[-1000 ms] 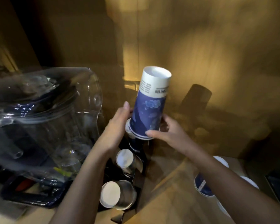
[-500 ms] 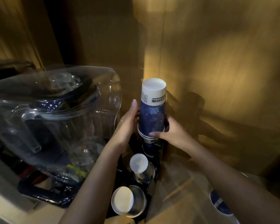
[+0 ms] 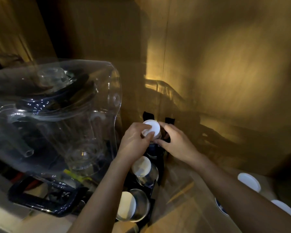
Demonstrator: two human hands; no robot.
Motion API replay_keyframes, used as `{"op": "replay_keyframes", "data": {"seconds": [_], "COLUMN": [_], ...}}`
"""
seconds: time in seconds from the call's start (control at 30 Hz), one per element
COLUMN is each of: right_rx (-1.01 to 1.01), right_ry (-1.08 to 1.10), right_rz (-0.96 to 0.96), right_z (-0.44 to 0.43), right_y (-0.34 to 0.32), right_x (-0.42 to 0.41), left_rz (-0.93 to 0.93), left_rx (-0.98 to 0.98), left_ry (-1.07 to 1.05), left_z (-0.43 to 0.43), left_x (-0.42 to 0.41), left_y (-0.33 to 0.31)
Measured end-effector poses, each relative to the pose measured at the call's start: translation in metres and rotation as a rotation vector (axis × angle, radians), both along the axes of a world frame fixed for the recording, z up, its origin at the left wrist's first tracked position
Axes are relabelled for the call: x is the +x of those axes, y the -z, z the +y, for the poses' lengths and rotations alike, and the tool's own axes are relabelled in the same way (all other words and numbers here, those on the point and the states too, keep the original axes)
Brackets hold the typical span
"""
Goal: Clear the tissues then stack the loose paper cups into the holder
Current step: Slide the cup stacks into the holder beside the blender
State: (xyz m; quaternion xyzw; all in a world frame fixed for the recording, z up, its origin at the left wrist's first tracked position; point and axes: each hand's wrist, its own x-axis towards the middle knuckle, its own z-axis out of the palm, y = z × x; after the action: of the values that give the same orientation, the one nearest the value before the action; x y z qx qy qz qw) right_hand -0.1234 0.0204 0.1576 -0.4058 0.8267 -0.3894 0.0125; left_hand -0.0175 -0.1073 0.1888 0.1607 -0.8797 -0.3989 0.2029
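Dim amber light, glow on back wall, heavy shadows, motion blur.

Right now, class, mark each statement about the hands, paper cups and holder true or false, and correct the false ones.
1. Both hands, left hand and right hand, are on the white-bottomed paper cup stack. True.
2. The black cup holder is empty. False: it holds cups.
3. A clear plastic container sits left of the holder. True.
4. No loose upturned paper cups remain at the right. False: several remain.
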Motion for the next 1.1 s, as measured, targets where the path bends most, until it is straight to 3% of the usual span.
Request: {"op": "replay_keyframes", "data": {"seconds": [0.2, 0.43, 0.57, 0.73, 1.0, 1.1], "right_rx": [0.056, 0.135, 0.142, 0.127, 0.068, 0.160], "right_ry": [0.019, -0.028, 0.036, 0.158, 0.584, 0.680], "right_rz": [-0.075, -0.078, -0.083, -0.227, -0.241, -0.186], "right_z": [0.001, 0.020, 0.063, 0.134, 0.256, 0.286], "right_y": [-0.005, -0.028, -0.041, -0.041, 0.008, 0.031], "right_x": [-0.001, 0.006, 0.005, 0.003, 0.019, 0.030], "left_rz": [-0.063, -0.082, 0.135, 0.299, 0.112, 0.063], "left_rx": [-0.229, -0.283, -0.381, -0.230, -0.066, 0.048], "left_ry": [-0.001, -0.016, -0.112, 0.124, 0.426, 0.432], "left_z": [0.006, 0.011, 0.042, 0.115, 0.226, 0.253], "left_x": [0.000, 0.003, 0.009, -0.001, -0.018, -0.021], "left_y": [0.010, 0.010, -0.009, -0.020, 0.043, 0.069]}}
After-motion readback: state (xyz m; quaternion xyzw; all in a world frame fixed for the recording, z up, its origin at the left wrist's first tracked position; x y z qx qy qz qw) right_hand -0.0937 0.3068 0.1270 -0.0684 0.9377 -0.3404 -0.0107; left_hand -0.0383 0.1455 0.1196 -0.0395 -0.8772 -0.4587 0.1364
